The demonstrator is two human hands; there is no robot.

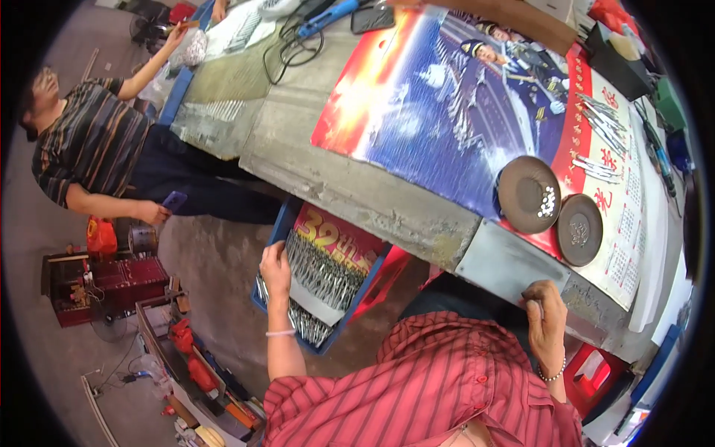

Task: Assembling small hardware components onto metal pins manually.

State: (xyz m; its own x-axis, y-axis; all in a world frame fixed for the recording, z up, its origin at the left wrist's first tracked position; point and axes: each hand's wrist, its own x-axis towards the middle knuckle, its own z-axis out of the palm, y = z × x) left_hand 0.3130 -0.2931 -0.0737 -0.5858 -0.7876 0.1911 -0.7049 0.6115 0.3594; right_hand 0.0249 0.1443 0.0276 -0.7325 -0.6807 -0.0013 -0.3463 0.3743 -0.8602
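My left hand (275,270) rests on the near rim of a blue crate (281,223) that sits beside my seat, filled with several rows of thin metal pins (325,270) laid over red printed paper. My right hand (544,316) is closed at the front edge of the worktable (372,197), its fingers curled around something small and dark that I cannot make out. On the table, a large printed poster (447,97) is spread out, and two round dark dishes (528,194) (579,229) sit on it, holding small metal pieces. More loose pins (603,123) lie beyond the dishes.
Another person in a striped shirt (89,141) sits at the left, holding a purple phone. Low shelves of red tools (112,279) stand on the floor. Cables and a blue tool (320,18) lie at the table's far end. Red stools (596,369) stand below the table.
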